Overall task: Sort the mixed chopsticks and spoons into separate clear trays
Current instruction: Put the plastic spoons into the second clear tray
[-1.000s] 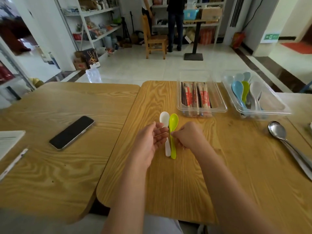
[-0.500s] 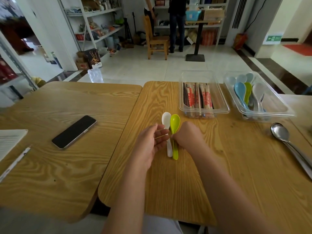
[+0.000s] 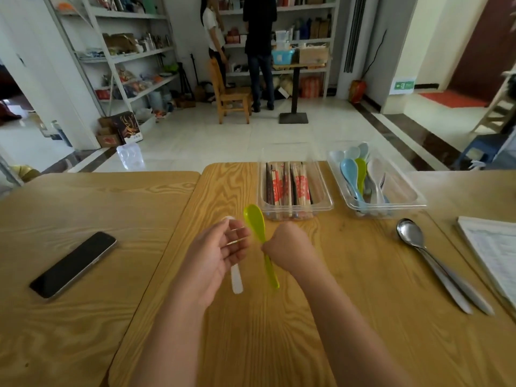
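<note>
My right hand (image 3: 287, 247) grips a yellow-green plastic spoon (image 3: 255, 220) by the middle of its handle, tilted, bowl up and to the left. My left hand (image 3: 220, 250) hovers open, palm up, just left of it. A white plastic spoon (image 3: 236, 280) lies on the table under my left fingers, mostly hidden. Two clear trays stand at the table's far edge: one (image 3: 325, 203) with wrapped chopsticks (image 3: 287, 185), one (image 3: 413, 199) with coloured plastic spoons (image 3: 356, 174).
Two metal spoons (image 3: 435, 261) lie on the right of the table. A black phone (image 3: 74, 263) lies on the neighbouring table to the left, papers (image 3: 494, 252) at the far right. Two people stand by shelves beyond a wooden chair (image 3: 231, 93).
My right hand has lifted the yellow-green spoon off the table and tilted it. The white spoon stays lying flat. My head has tipped up, showing more of the room.
</note>
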